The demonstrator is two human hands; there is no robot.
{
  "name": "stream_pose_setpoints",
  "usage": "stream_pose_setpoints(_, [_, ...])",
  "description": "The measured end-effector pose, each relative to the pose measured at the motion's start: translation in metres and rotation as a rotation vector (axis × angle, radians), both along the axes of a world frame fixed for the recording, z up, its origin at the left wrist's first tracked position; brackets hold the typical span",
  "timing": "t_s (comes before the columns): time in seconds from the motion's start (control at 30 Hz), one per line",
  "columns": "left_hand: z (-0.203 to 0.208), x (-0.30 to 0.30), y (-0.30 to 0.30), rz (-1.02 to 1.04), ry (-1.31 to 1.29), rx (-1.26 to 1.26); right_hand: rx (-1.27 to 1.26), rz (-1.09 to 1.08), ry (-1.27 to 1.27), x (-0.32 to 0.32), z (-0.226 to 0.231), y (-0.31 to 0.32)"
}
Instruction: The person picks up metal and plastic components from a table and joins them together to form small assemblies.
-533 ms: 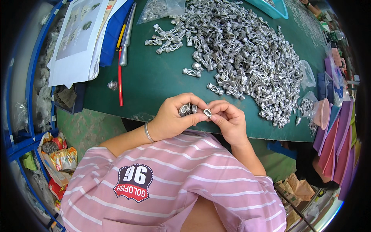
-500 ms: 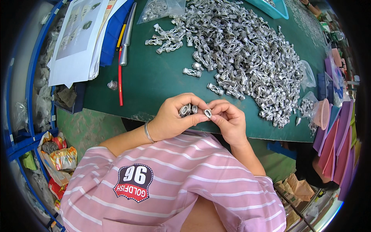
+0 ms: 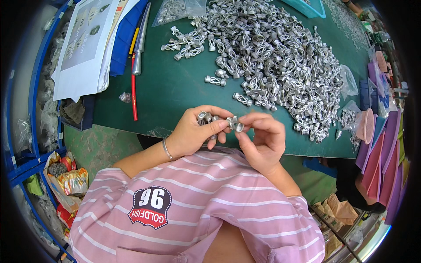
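At the far left, toward nine o'clock, a stack of printed sheets (image 3: 85, 48) lies over a blue folder (image 3: 125, 44), with a red pen (image 3: 133, 90) and a grey metal tool (image 3: 140, 39) just beside them on the green surface (image 3: 175, 87). A small metal piece (image 3: 125, 97) sits alone near the pen.

At the middle of the view the left hand (image 3: 195, 131), a bracelet (image 3: 167, 148) on its wrist, is curled shut around several small metal coil fittings (image 3: 207, 117), thumb pressed across them. Directly to its three o'clock the right hand (image 3: 261, 140) pinches one small metal ring piece (image 3: 239, 127) between thumb and forefinger. The fingertips of both hands meet there, so the pieces lie between them, just above the near edge of the surface.

From twelve to two o'clock a large heap of grey metal coil fittings (image 3: 280, 61) spreads across the surface, well apart from the hands. A clear bag of parts (image 3: 177, 8) lies at its left. At three o'clock stand pink plastic trays (image 3: 377, 158).
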State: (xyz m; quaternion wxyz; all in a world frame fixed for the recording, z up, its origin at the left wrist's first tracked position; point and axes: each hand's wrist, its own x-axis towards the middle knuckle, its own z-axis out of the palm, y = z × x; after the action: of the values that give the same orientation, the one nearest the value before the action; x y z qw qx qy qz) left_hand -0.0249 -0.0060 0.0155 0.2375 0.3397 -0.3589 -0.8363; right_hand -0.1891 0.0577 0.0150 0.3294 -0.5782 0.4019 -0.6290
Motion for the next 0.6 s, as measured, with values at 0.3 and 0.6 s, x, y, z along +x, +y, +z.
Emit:
stream_pose_setpoints(0.3, [-0.012,0.013,-0.010,0.162,0.296,0.327,0.176,-0.084,0.717,-0.015,0.005,-0.016])
stream_pose_setpoints(0.6, [0.001,0.009,-0.008,-0.054,-0.222,-0.048,0.188,-0.082,0.454,-0.010,-0.004,-0.010])
